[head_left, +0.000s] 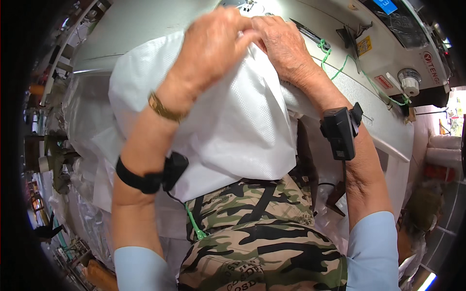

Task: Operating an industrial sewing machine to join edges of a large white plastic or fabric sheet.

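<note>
Currently, both hands meet at the top edge of a white woven plastic sack [233,126], at the point nearest the grey sewing machine bed [145,29]. The left hand [213,46] is curled, its fingers pressed together over the sack's upper fold. The right hand [286,46] lies just beside it, touching it at the fingertips, fingers bent down and pinching the same fold. From the grip the sack hangs toward the person, draping off the machine bed and over the camouflage-patterned trousers [262,228]. A green cord [340,68] runs across the machine bed to the right of the right hand. Each wrist carries a black strapped device [340,128].
</note>
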A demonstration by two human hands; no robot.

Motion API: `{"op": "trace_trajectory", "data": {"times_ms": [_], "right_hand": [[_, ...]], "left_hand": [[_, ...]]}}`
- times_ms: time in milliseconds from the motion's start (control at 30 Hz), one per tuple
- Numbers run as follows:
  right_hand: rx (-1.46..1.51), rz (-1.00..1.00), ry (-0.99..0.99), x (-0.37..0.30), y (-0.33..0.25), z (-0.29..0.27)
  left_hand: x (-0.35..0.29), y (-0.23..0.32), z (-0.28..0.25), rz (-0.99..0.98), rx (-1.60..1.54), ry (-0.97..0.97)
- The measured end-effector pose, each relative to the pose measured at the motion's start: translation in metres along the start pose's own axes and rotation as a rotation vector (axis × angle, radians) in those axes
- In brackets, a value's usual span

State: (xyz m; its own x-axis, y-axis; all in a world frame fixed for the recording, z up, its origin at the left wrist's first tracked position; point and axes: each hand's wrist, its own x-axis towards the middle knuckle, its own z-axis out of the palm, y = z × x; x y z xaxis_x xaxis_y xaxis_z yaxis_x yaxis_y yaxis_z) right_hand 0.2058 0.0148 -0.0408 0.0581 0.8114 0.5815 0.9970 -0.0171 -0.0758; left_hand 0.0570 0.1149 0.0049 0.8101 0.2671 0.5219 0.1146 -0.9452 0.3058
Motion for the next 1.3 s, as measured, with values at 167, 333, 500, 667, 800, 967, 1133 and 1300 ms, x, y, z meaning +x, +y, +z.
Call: {"op": "trace_trajectory", "data": {"times_ms": [167, 333, 500, 667, 800, 967, 1133, 1300], "right_hand": [[0.023, 0.044, 0.032, 0.003, -0.008, 0.003], [0.158, 0.031, 0.061, -0.001, -0.007, -0.002], [0.159, 0.049, 0.000, 0.005, -0.003, 0.007], [-0.019, 0.019, 0.041, 0.007, 0.005, 0.016], [-0.021, 0.066, 0.007, 0.009, 0.005, 0.021], [-0.021, 0.116, -0.008, 0.015, 0.009, 0.023], [-0.022, 0.151, -0.060, 0.018, 0.007, 0.020], [-0.017, 0.164, -0.048, 0.020, 0.008, 0.020]], "left_hand": [[-0.033, -0.006, 0.016, 0.051, -0.109, 0.054], [-0.031, -0.025, 0.034, 0.050, -0.124, 0.044], [-0.025, -0.043, 0.035, -0.033, -0.134, -0.097], [-0.017, -0.043, 0.031, -0.028, -0.121, -0.109], [-0.015, -0.047, 0.032, -0.035, -0.065, -0.095], [-0.006, -0.045, 0.028, -0.077, -0.149, -0.151], [-0.005, -0.047, 0.028, -0.067, -0.142, -0.160], [0.001, -0.046, 0.024, -0.086, -0.172, -0.211]]}}
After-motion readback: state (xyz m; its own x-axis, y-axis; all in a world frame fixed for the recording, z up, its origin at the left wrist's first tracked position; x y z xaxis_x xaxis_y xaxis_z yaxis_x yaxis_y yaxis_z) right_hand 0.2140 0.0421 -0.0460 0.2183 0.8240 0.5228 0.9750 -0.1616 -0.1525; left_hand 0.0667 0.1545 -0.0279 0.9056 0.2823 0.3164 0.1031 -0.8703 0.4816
